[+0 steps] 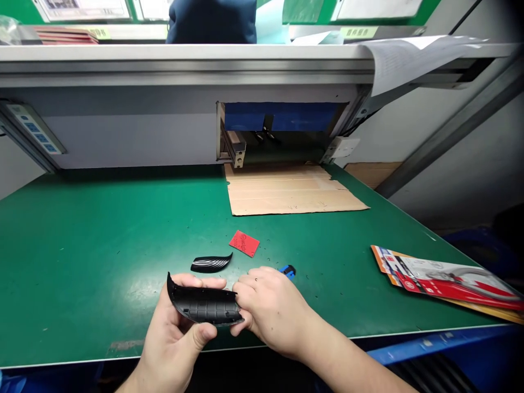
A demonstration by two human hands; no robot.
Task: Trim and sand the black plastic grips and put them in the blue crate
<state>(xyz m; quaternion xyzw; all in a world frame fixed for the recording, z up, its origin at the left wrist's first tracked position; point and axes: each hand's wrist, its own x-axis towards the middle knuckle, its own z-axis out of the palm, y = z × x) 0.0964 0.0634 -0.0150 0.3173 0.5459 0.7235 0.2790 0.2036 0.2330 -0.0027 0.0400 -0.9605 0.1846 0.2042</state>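
A curved black plastic shell with a ribbed inner face and a pointed left tip is held over the table's front edge. My left hand is closed around it, thumb at the near edge and fingers behind. My right hand is a fist at the shell's right end, its thumb and forefinger by that edge. The blue and black end of a utility knife sticks out beyond this fist; its blade is hidden. Just past the hands lie a black piece with pale stripes and a red rectangular pad.
Small dark shavings dot the green tabletop. A cardboard sheet lies before a blue-fronted opening in the back panel. Red and white blister packs lie at the right edge. Paper droops from the upper shelf.
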